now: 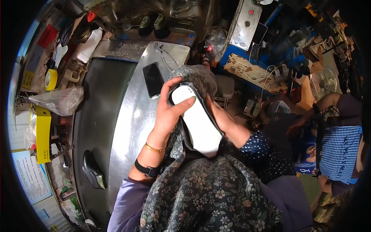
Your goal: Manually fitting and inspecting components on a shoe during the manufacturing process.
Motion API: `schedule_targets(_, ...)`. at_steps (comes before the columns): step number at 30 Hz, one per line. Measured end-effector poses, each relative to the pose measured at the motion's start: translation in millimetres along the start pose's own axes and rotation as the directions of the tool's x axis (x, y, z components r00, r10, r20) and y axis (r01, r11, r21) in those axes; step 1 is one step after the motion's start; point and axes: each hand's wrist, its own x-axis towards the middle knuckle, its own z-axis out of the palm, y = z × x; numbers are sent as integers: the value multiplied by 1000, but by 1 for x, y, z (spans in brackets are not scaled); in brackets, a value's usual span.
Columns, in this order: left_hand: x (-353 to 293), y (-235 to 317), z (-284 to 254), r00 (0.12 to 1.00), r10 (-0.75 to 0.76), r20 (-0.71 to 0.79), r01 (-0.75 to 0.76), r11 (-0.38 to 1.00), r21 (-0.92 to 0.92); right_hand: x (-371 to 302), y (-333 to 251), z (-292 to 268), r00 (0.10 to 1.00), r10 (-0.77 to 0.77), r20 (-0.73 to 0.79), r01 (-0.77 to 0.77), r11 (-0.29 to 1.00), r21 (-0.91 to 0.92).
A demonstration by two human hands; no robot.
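Note:
Between my hands is a shoe upper (pixel 187 136) pulled over a white shoe last (pixel 201 125), its bottom turned up toward me. The upper's dark edge stands up round the last's rim. My left hand (pixel 168 112) grips it at the far left, with the thumb pressed on the white bottom and the fingers round the side. Against the right side lies my right hand (pixel 224 118), closed round the upper; its fingertips are partly hidden behind the shoe. My lap, below the shoe, is covered by a dark flowered apron (pixel 205 189).
Left of me, a metal worktop (pixel 127 123) carries a phone (pixel 153 80) and pliers (pixel 166 58). Beyond it runs a black belt (pixel 102 96) with one dark shoe (pixel 94 170). Two shoes (pixel 152 26) stand at the back. Another person (pixel 340 143) is at the right, near a blue machine (pixel 251 69).

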Motion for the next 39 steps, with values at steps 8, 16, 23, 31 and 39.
schedule_targets(8,14,-14,-5,995,79,-66,-68,986,152,-1,-8,12,667,-702,250,300,-54,-952)
schedule_targets(16,18,-8,-9,1000,-16,24,10,968,249,-24,-14,-19,997,34,-62,-45,983,-176)
schedule_targets(23,20,-14,-12,995,67,72,-69,997,21,-46,53,-10,880,-461,113,451,737,-503)
schedule_targets(31,-3,-6,-3,923,-11,-385,188,886,424,-15,2,20,860,-446,250,504,819,-274)
schedule_targets(39,1,18,-22,998,55,27,-53,550,834,2,12,41,824,-541,170,557,712,-428)
